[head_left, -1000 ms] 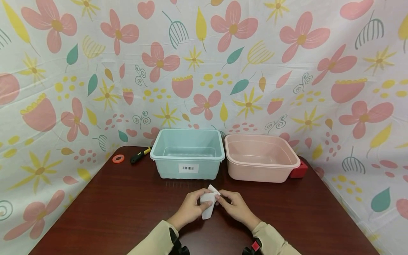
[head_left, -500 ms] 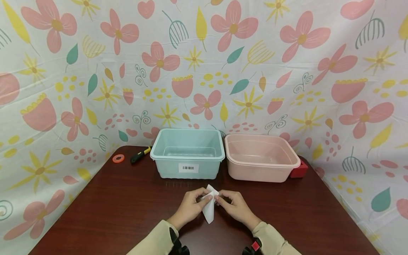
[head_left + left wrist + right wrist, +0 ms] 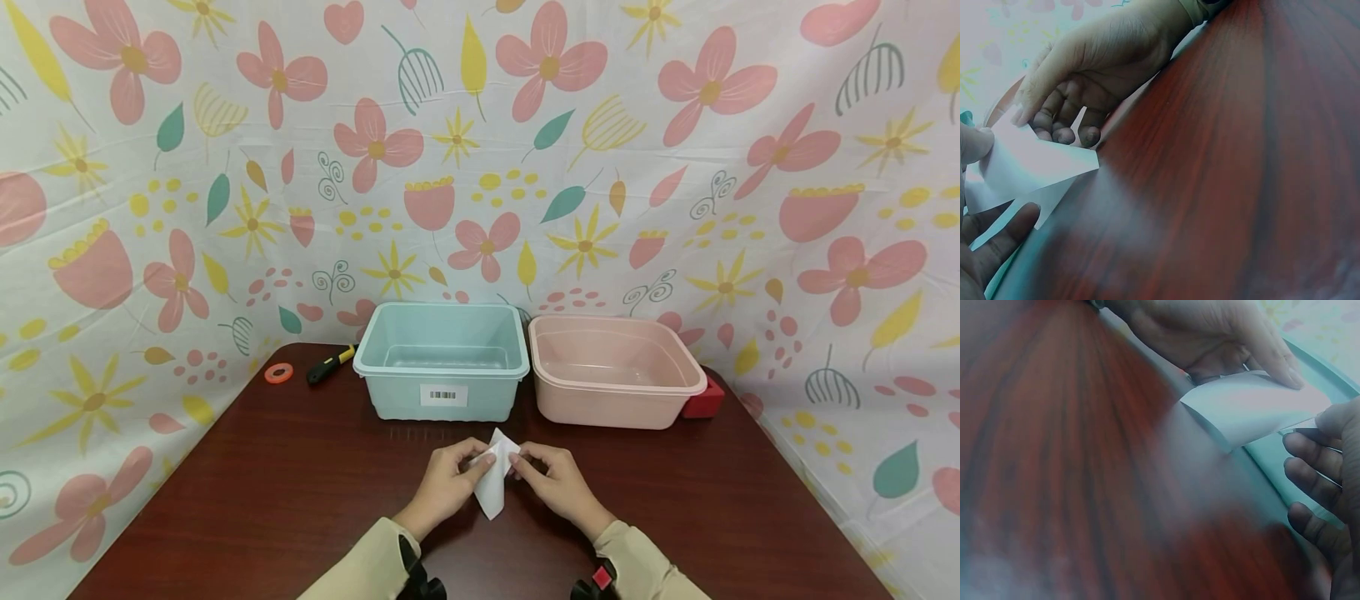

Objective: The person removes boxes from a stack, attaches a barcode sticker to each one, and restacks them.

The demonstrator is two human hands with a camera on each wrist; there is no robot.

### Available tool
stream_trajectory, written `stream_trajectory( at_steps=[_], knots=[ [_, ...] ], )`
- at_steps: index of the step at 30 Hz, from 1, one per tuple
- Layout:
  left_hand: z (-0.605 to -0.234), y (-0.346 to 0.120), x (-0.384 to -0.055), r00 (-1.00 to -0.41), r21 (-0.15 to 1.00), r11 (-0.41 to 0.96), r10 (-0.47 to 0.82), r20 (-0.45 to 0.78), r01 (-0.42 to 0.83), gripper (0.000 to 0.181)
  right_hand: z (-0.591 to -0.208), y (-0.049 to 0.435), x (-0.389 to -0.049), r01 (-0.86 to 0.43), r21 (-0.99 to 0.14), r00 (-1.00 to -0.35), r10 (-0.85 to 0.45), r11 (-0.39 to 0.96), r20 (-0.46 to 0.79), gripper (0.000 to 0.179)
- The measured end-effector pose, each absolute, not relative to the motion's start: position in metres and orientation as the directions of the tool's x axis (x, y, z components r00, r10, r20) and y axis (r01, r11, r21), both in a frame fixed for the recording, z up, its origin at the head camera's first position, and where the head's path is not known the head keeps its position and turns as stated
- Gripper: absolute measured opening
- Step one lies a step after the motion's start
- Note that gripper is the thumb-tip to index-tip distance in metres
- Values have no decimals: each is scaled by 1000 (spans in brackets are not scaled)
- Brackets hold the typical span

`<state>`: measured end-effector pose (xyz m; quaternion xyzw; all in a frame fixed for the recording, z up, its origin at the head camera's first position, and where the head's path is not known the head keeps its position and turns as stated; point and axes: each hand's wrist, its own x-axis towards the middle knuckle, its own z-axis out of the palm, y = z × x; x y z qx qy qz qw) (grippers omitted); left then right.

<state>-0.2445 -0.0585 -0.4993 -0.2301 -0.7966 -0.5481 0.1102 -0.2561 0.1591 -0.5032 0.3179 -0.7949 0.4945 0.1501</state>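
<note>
A folded piece of white paper (image 3: 492,490) is held up between both hands in front of the two tubs. My left hand (image 3: 442,485) pinches its left side, thumb on the near face. My right hand (image 3: 558,490) pinches the paper at its upper right with thumb and fingers. In the left wrist view the sheet (image 3: 1029,159) shows a bent flap with a pointed end, and a second layer hangs below. From the right wrist, the paper (image 3: 1254,409) looks curved. Some fingertips behind the paper are hidden.
A light blue tub (image 3: 442,400) with a barcode label and a pink tub (image 3: 607,408) stand side by side behind the hands. Left of them lie an orange tape roll (image 3: 278,373) and a black-and-yellow handled tool (image 3: 330,365). A red object (image 3: 703,400) sits partly behind the pink tub.
The paper has turned between the fingers, its broad near flap swinging into a narrower, pointed shape. Both hands have shifted only slightly and keep their hold.
</note>
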Motion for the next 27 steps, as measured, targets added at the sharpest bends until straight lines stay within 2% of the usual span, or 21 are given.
stream_trajectory(
  at_steps=[9,19,27],
  knots=[
    [-496,-58,-244,-878,825,304,211,430,477,7,-502,166,-261,-629,-697,-777,-297,344,555,12],
    [-496,-58,-244,-887,826,325,196,418,461,7,-471,173,-246,-591,-709,-806,-254,384,534,11],
    [-497,-58,-244,-884,822,327,196,424,467,8,-470,185,-250,-554,-741,-832,-210,380,514,10]
  ],
)
